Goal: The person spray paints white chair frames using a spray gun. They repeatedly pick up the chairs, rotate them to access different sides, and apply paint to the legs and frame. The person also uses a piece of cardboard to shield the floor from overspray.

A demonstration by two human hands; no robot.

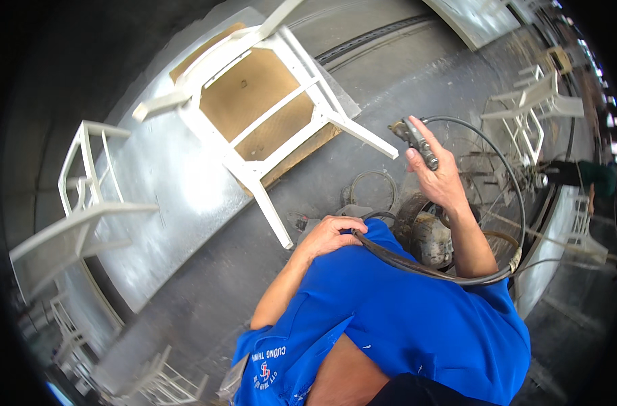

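My right hand (442, 177) is wrapped around a spray gun (422, 147), held up to the right of a white wooden chair frame. A dark hose runs from the gun in a wide loop around my right forearm and back to my waist. At my waist my left hand (330, 235) is closed on the hose (396, 261). The white chair frame (276, 162), its legs sticking outward, lies over a brown board (251, 101) on a metal-topped table. One leg ends a little left of the gun, apart from it. My left hand is near another leg.
The shiny metal table (152, 243) stretches to the left, with another white chair (85, 216) at its far left. A pot-like metal container (431, 240) and coiled hoses stand by my right side. More white chairs (538, 101) stand at the right. A person's sleeve (596, 177) shows there.
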